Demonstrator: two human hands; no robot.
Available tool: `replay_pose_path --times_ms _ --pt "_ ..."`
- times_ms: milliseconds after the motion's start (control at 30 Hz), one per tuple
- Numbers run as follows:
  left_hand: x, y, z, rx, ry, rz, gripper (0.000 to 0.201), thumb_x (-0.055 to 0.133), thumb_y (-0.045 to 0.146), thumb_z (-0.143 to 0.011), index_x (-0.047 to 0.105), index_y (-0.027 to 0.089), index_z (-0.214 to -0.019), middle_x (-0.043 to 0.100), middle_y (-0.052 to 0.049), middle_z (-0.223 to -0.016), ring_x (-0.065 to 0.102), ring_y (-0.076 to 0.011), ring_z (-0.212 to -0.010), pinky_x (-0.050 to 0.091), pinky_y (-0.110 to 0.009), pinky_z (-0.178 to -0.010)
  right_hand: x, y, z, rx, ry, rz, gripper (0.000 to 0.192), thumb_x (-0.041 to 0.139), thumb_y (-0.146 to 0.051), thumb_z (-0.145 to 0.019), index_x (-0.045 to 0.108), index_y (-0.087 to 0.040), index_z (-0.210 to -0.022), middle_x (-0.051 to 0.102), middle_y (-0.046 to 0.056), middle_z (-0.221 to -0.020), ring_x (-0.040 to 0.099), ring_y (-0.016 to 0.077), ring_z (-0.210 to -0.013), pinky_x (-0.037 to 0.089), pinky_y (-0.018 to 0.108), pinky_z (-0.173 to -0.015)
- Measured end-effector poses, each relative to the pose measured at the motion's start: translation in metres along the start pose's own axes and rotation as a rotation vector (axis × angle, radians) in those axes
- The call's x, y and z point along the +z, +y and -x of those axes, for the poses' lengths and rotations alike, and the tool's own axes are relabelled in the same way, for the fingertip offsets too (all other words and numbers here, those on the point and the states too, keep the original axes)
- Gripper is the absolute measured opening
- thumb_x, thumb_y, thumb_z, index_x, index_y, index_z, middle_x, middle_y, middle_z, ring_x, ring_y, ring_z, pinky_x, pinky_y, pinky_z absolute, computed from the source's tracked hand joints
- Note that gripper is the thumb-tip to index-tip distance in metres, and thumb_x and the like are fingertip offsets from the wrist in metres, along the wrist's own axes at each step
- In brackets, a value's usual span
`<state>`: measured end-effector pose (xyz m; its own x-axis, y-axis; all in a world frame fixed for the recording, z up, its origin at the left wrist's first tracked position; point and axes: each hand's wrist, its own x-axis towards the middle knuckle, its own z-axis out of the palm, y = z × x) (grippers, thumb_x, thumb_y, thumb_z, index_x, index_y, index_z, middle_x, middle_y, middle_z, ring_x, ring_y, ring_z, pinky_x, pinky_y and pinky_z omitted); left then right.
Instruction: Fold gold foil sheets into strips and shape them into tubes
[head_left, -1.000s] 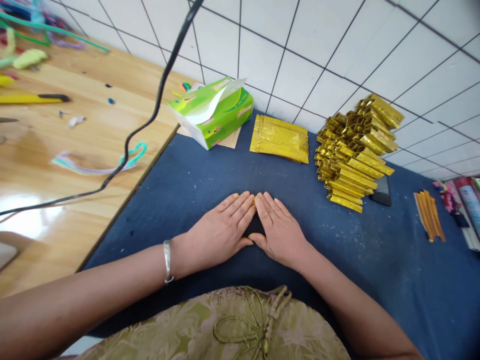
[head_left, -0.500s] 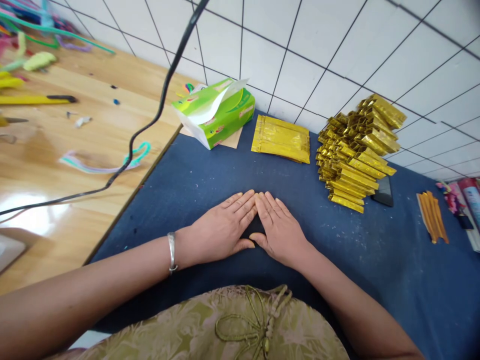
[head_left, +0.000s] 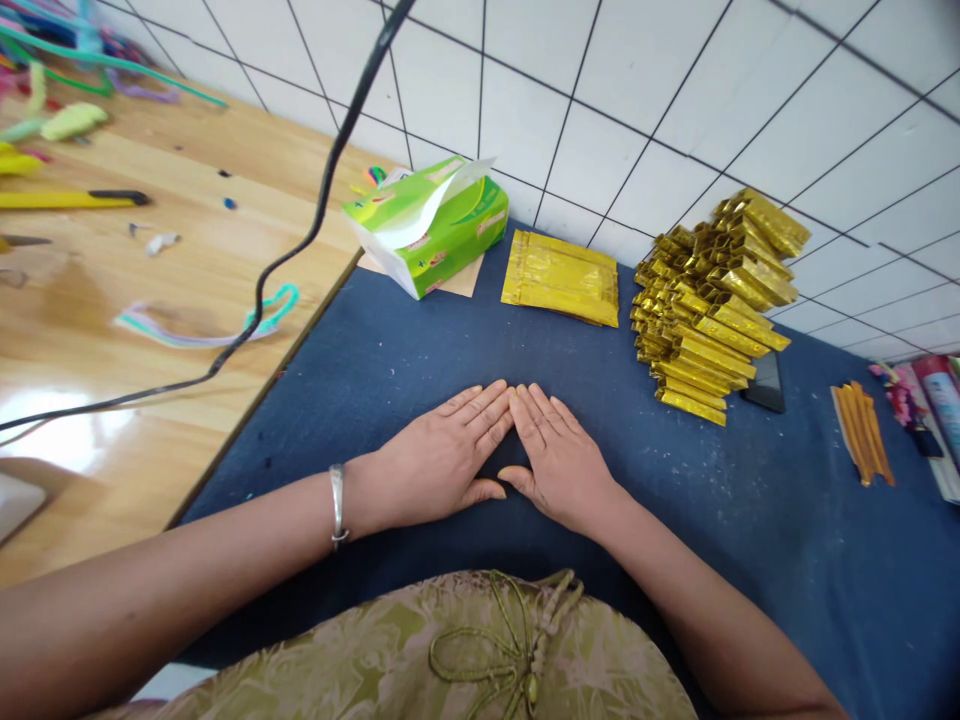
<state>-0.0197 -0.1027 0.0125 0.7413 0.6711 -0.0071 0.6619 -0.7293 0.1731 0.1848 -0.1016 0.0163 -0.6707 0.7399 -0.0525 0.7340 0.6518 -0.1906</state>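
My left hand [head_left: 442, 450] lies palm down and open on the dark blue table cover [head_left: 360, 390]. My right hand [head_left: 566, 455] rests flat beside it, also open, and the fingertips of the two meet. Neither hand shows anything held. Beyond my fingers is a flat stack of gold foil sheets [head_left: 560, 278]. To its right stands a large pile of folded gold foil strips [head_left: 709, 310], with a dark phone-like slab [head_left: 766, 385] partly under its edge. A green tissue pack [head_left: 442, 225] sits behind my left hand, one white tissue sticking out.
A black cable [head_left: 326, 190] hangs across the left side in front of the wooden table [head_left: 195, 250]. There lie a yellow cutter knife [head_left: 67, 199] and fuzzy coloured stems [head_left: 135, 85]. At right are orange-brown strips [head_left: 862, 433] and a red can [head_left: 939, 395]. A white tiled wall [head_left: 600, 90] closes the back.
My thumbs have drawn very slightly apart. Otherwise both hands stay flat in the same place, and the view has shifted a touch.
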Motion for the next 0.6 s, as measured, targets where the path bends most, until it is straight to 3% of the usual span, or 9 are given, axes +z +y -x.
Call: replay_pose_path --times_ms 367,600 --pt "-0.004 -0.002 0.002 -0.008 -0.013 0.02 0.079 0.036 0.062 -0.085 0.027 0.008 -0.142 0.019 -0.017 -0.149 0.016 -0.0279 -0.139 0.014 -0.042 -0.114 -0.001 0.001 0.0 0.002 -0.013 0.011 0.076 0.039 -0.054 -0.088 0.018 -0.008 -0.144 0.022 0.014 -0.15 0.012 0.0221 -0.14 0.019 0.043 -0.114" --pt "-0.009 -0.024 0.004 0.094 -0.024 0.082 0.063 0.035 0.051 -0.091 0.024 0.017 -0.143 0.023 -0.008 -0.149 0.018 -0.0192 -0.139 0.015 -0.035 -0.114 0.0 0.002 0.001 -0.001 -0.004 0.014 0.073 0.039 -0.053 -0.089 0.019 -0.01 -0.144 0.021 0.013 -0.15 0.013 0.0218 -0.14 0.02 0.044 -0.114"
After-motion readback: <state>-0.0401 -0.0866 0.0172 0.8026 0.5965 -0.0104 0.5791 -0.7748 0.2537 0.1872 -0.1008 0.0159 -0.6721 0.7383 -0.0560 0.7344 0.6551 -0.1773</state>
